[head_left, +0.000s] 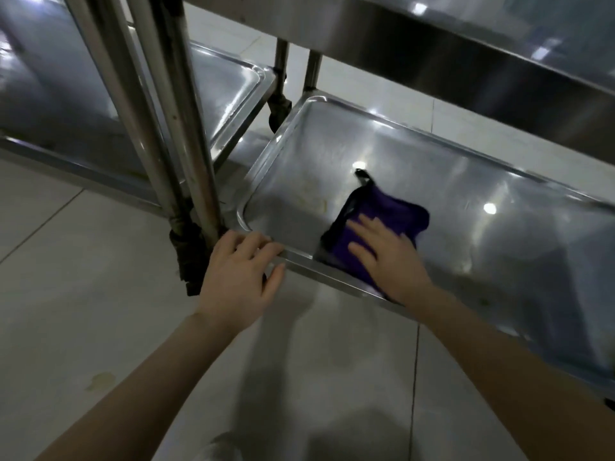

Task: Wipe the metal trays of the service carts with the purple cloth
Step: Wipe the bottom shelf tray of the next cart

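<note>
The bottom metal tray [432, 168] of the right service cart lies low in front of me. A purple cloth [396, 211] with a black edge and loop lies flat in its near left part. My right hand [389, 257] presses down on the cloth with straight, spread fingers. My left hand [243, 274] grips the tray's near rim at the left corner, fingers over the top and thumb under it. A faint yellowish smear shows on the tray left of the cloth.
A second cart's bottom tray [229, 84] stands to the left, behind two upright steel legs [186, 128] with black castors [188, 257]. An upper shelf [482, 58] overhangs the right tray. Pale floor tiles [83, 294] lie below.
</note>
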The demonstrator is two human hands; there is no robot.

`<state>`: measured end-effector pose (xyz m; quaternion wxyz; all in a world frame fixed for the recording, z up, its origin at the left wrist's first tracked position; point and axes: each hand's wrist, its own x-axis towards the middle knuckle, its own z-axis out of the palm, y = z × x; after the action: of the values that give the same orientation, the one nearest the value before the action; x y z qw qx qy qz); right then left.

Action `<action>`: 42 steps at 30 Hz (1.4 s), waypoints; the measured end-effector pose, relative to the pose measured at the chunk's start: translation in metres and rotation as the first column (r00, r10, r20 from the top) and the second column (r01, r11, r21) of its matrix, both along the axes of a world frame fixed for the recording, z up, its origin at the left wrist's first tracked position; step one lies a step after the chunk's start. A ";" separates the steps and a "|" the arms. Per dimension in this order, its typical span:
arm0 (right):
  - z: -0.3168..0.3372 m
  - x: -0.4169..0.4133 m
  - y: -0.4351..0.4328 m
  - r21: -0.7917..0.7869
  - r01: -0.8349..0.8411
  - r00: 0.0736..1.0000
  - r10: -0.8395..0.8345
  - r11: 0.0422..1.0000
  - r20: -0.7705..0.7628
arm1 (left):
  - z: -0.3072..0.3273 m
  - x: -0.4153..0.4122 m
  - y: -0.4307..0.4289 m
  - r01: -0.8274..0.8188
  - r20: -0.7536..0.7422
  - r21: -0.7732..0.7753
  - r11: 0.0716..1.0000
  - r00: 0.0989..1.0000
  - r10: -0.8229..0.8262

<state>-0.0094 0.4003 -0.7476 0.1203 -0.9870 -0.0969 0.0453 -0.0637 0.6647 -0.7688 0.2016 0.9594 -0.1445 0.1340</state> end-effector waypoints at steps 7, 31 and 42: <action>0.001 0.071 0.031 -0.012 0.244 0.969 -0.244 0.970 0.033 | -0.003 0.002 0.009 0.080 0.057 -0.057 0.995 0.995 -0.077; 0.001 -0.002 0.066 0.128 -0.258 0.963 0.266 0.958 -0.043 | -0.007 -0.003 0.029 0.155 0.070 -0.098 0.983 0.986 -0.149; -0.008 0.158 0.109 0.082 0.177 0.983 -0.180 0.981 0.035 | 0.006 -0.003 0.032 0.138 -0.015 -0.103 0.985 0.990 -0.140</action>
<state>0.1482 0.5093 -0.7556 0.1607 -0.9869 -0.0121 0.0095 -0.0668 0.6963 -0.7632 0.2608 0.9369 -0.2018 0.1163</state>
